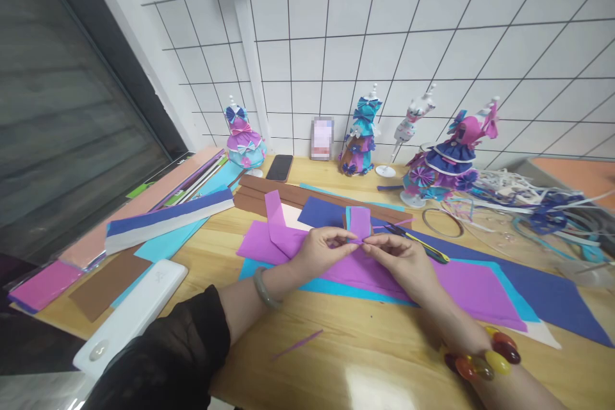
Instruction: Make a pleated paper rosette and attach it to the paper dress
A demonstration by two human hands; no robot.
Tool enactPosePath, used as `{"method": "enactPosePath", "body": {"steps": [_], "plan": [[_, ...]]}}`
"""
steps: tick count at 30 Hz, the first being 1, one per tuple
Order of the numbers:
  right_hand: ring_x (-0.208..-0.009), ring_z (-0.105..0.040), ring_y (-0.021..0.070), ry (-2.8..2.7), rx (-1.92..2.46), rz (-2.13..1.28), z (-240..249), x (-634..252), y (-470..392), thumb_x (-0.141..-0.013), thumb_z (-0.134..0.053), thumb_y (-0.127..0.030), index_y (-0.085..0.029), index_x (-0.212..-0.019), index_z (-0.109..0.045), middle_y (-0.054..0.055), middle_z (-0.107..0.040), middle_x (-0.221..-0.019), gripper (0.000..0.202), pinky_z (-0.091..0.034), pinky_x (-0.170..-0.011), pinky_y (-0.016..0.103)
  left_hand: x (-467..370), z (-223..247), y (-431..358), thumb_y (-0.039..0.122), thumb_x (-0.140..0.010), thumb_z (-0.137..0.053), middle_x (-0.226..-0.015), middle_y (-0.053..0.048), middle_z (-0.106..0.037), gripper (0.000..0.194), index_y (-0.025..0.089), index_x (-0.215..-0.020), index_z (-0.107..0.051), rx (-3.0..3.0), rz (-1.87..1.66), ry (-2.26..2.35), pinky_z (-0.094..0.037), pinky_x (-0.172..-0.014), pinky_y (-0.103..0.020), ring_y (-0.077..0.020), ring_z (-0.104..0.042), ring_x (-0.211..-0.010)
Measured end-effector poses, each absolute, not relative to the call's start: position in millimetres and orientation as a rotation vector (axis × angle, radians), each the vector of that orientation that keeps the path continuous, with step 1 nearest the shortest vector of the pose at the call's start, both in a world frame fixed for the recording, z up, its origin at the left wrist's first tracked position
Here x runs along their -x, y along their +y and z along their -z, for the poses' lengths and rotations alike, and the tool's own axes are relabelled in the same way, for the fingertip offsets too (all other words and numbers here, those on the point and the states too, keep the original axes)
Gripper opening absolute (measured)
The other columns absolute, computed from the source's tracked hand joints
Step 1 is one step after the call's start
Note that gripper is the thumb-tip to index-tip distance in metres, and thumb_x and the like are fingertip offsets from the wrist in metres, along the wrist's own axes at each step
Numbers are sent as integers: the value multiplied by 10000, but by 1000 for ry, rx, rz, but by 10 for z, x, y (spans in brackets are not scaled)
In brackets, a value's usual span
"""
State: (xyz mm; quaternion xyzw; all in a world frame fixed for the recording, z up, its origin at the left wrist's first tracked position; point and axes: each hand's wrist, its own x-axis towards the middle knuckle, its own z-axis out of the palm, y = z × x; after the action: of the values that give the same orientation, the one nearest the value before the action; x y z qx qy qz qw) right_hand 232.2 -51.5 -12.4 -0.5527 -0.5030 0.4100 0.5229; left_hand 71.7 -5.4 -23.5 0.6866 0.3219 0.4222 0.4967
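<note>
My left hand [323, 254] and my right hand [400, 264] meet over the middle of the table, fingertips almost touching. Each pinches a small strip of purple paper [358, 241] between thumb and forefinger. Just beyond the fingertips lies a small stack of cut purple, blue and brown pieces [360, 220]. Beside my right hand rests a cutting tool with a yellow and dark handle [427, 248], partly hidden by the fingers. Beneath both hands spread purple paper sheets [475, 285], over light blue [516, 295] and dark blue sheets [552, 285].
Along the wall stand small dress forms in paper dresses [246, 141], one nearly bare [414, 118]. A dark phone [279, 168] lies at the back. White and blue strips [542, 202] are heaped at right. A white oblong device [132, 314] sits at left; a purple scrap [298, 344] lies in front.
</note>
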Motion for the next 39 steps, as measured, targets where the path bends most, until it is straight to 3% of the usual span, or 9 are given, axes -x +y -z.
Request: {"method": "enactPosePath", "body": {"steps": [12,24,39], "plan": [[-645,-599,177,-1360,1338,-908,75,-2332,-525,-606,-687,-429,-192,-714,-684,42,-675,-683,261,-478,-630,304,-725,241,-42,330,-655,-640,-667,-15,-624,206,141,-735,-651,-1683,-970,853,-394,-539,-202,-80,-485,-562],[-665,-604,170,-1270,1341,-958,120,-2347,-515,-600,-709,-346,-181,-708,-682,50,-684,-719,198,-476,-657,298,-727,252,-44,333,-633,-662,-714,-47,-653,224,128,-721,-641,-1556,-979,780,-454,-641,-245,-126,-577,-662],[-620,-591,170,-1283,1341,-924,120,-2313,-519,-587,-684,-457,-182,-708,-661,53,-662,-673,302,-480,-611,312,-731,264,-30,340,-632,-658,-677,-43,-634,217,128,-665,-627,-1578,-989,817,-445,-610,-244,-130,-566,-649]]}}
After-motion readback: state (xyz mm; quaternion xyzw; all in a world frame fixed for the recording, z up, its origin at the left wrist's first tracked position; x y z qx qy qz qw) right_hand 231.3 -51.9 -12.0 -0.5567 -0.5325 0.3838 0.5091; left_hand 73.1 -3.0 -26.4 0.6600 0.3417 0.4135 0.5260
